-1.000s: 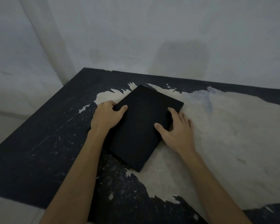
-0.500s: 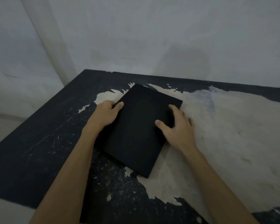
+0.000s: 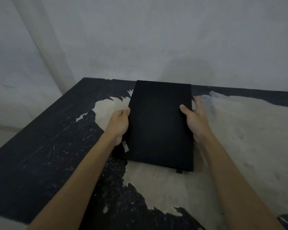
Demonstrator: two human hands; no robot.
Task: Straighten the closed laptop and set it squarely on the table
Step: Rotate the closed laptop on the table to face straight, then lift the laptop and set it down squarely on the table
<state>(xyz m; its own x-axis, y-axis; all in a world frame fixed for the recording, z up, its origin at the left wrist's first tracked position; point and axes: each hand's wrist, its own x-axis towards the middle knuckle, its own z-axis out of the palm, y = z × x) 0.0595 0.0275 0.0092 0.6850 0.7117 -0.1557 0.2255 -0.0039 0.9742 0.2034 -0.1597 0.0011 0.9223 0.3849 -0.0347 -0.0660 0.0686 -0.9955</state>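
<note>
laptop (image 3: 160,125) got turned straighter toward the table's (image 3: 40,146) far edge, left hand (image 3: 119,126) and right hand (image 3: 195,123) gripping its sides.

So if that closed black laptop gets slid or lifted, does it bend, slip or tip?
The closed laptop probably stays stiff: its edges look straight between the left hand and the right hand. Being flat and wide, it is unlikely to roll or tip. Its matte lid probably gives a fair grip, though the worn table may let it slide.
</note>
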